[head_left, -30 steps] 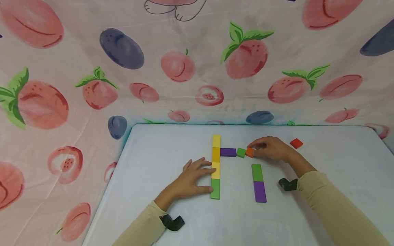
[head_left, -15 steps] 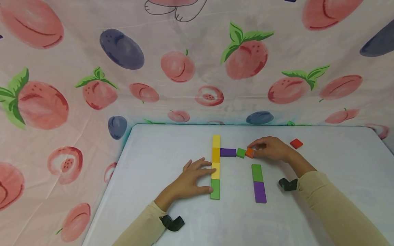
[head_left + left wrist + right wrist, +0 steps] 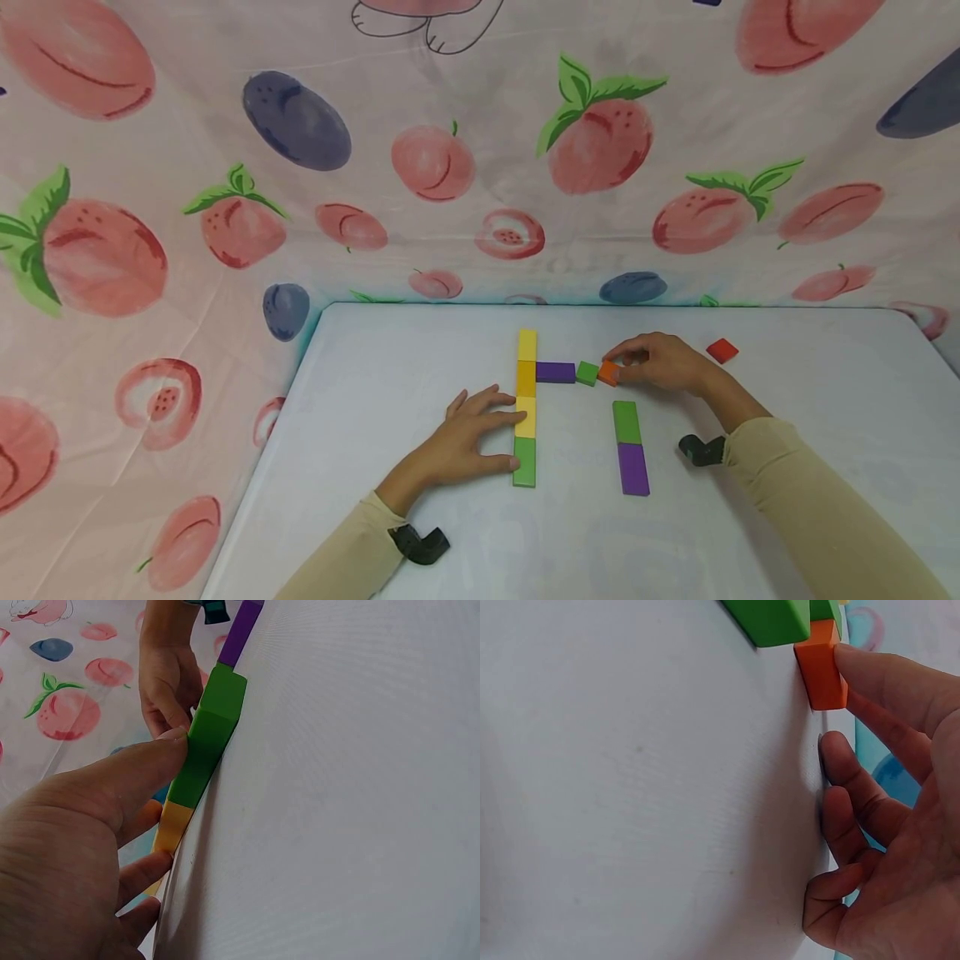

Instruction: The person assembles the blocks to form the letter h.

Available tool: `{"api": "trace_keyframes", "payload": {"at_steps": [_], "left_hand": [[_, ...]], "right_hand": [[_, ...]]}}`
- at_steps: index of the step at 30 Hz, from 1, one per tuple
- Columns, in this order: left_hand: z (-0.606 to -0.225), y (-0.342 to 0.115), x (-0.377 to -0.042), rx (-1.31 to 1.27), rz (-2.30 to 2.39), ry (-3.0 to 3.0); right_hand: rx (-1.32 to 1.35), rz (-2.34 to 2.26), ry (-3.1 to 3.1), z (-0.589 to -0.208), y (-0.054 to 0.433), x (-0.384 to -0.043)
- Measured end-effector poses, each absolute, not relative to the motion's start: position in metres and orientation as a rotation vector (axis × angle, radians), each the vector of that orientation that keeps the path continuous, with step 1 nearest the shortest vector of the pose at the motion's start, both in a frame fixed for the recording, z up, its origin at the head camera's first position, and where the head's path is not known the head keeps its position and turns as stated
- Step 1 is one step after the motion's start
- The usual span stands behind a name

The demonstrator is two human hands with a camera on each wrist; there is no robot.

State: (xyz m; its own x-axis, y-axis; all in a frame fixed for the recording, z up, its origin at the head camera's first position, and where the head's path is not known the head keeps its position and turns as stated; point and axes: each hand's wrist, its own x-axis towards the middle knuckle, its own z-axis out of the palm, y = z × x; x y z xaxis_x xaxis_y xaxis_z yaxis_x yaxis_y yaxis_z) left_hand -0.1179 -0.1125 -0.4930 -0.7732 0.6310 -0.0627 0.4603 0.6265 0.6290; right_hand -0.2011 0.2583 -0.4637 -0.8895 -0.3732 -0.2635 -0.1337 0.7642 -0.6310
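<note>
Four-part framing aside, a column of yellow, orange-yellow and green blocks lies on the white table. My left hand [image 3: 461, 437] rests at its left side, fingers spread and fairly straight. Its thumb touches the long green block [image 3: 524, 462] and a fingertip lies on the yellow block [image 3: 527, 417]. From the column a purple block [image 3: 556, 372] runs right, followed by a small green cube [image 3: 587, 372] turned askew. My right hand [image 3: 663, 362] pinches a small orange block [image 3: 821, 667] between thumb and forefinger, right at that green cube; its other fingers curl loosely.
A green block [image 3: 627, 422] and a purple block [image 3: 633, 469] stand end to end, right of the column. A red block [image 3: 722, 350] lies beyond the right wrist. Fruit-patterned cloth [image 3: 435, 158] rises behind the white table [image 3: 390, 350].
</note>
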Motion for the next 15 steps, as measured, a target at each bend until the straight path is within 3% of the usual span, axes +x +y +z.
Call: {"api": "trace_keyframes", "payload": {"at_steps": [15], "left_hand": [[-0.4961, -0.1130, -0.1179, 0.900, 0.892, 2.580]], "right_hand": [[-0.392, -0.893, 2.605, -0.4620, 0.2563, -0.1993]]}}
